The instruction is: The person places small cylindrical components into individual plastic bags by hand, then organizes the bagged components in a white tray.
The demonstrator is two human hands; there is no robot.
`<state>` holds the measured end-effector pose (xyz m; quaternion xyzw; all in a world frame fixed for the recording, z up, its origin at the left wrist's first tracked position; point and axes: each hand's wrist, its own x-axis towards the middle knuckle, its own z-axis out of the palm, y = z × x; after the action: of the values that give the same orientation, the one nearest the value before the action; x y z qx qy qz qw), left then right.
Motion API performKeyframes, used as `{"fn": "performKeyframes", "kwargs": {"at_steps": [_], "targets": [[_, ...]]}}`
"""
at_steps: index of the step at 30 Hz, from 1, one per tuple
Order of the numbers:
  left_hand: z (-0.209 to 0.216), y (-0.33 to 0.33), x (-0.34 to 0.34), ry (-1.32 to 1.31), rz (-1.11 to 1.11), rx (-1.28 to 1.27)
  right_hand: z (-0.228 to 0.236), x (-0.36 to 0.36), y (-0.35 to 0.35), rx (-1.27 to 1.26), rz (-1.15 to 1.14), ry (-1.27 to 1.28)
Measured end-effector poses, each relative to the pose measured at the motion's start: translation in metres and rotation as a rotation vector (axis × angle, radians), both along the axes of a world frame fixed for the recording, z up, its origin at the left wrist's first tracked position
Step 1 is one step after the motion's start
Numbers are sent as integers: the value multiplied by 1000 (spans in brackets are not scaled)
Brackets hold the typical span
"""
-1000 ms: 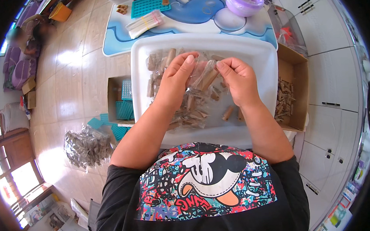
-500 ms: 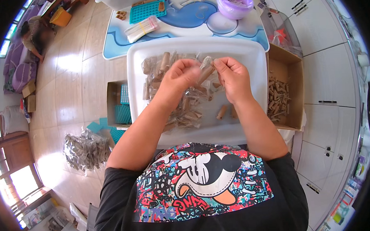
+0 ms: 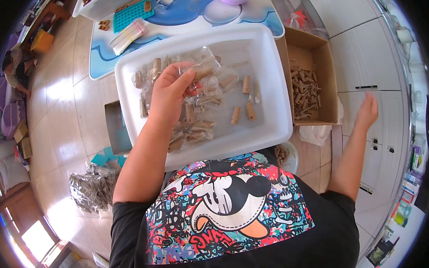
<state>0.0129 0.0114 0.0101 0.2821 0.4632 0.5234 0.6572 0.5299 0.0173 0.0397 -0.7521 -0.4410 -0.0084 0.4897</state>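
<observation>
My left hand (image 3: pixel 173 88) is closed over the white plastic tub (image 3: pixel 272 136), pinching a clear bag (image 3: pixel 204 71) with a brown tube-shaped piece inside. Below and around that hand, several bagged brown pieces (image 3: pixel 195 130) lie heaped in the tub's left half. A few loose brown pieces (image 3: pixel 235 115) rest on the tub's bottom to the right. Far out to the right, away from the tub, my right hand (image 3: pixel 368 110) hangs in front of the white cabinets (image 3: pixel 357 56). Its fingers look stretched out, and I see nothing in it.
A cardboard box (image 3: pixel 311 39) with many small brown pieces adjoins the tub's right side. Behind stands a blue-and-white table (image 3: pixel 180 13) with a bundle of clear bags (image 3: pixel 128 36) and a teal grid tray (image 3: pixel 128 17). Bagged pieces (image 3: pixel 93 187) lie on the floor at left.
My right hand has left the bag above the tub and swung far right. My left hand keeps the bagged piece. The view has shifted, showing a bowl of brown pieces beside the tub.
</observation>
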Motion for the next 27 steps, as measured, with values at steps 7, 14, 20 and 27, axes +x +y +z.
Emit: {"fn": "performKeyframes", "kwargs": {"at_steps": [7,14,20,27], "targets": [[-7,2,0,24,-41,-2,-75,248,-261,-925,-481,-653],[-1,-4,2,83,-45,19,-31,196,-260,-1255,-757,-291],[2,-5,5,118,-42,68,-21,98,-124,-417,-334,-392],[6,-15,14,155,-66,190,4,-236,-31,-220,952,-35]]}}
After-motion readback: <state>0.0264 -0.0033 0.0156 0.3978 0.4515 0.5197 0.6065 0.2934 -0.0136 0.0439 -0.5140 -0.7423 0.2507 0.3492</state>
